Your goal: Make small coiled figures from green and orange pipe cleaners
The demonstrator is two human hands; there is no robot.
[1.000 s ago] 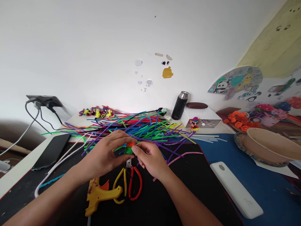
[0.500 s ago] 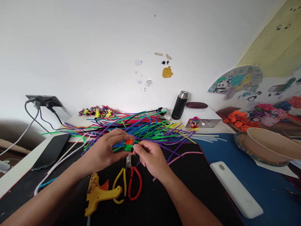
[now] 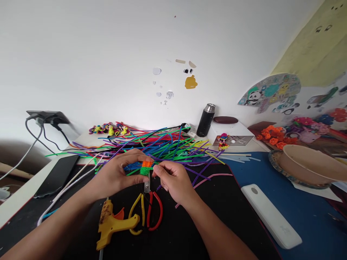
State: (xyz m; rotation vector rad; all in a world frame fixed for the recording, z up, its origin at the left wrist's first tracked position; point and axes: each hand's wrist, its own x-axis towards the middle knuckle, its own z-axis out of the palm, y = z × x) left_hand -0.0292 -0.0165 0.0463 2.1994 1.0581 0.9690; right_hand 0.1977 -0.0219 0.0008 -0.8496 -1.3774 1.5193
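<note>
Near the black mat (image 3: pixel 217 202)'s far edge, I see the left hand (image 3: pixel 111 177) pinching an orange-green bundle (image 3: pixel 145 170), which could loosen if the right hand (image 3: pixel 175 182)'s pinched green strand (image 3: pixel 151 168) slips.

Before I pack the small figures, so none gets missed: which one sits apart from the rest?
The figure in front of the white box; the other figures cluster well to its left.

Wound piece (image 3: pixel 145 168) between left hand (image 3: pixel 110 177) and right hand (image 3: pixel 173 180), scissors (image 3: pixel 146 186) on mat (image 3: pixel 184 234) before it, glue gun (image 3: pixel 108 225) at scissors' left, phone (image 3: pixel 56 177) farther left, pipe-cleaner pile (image 3: pixel 165 144) behind hands, flask (image 3: pixel 206 122) left of box (image 3: pixel 233 128), figurine (image 3: pixel 223 141) before box, power bank (image 3: pixel 271 216) right of mat, bowl (image 3: pixel 311 162) behind power bank.
</note>
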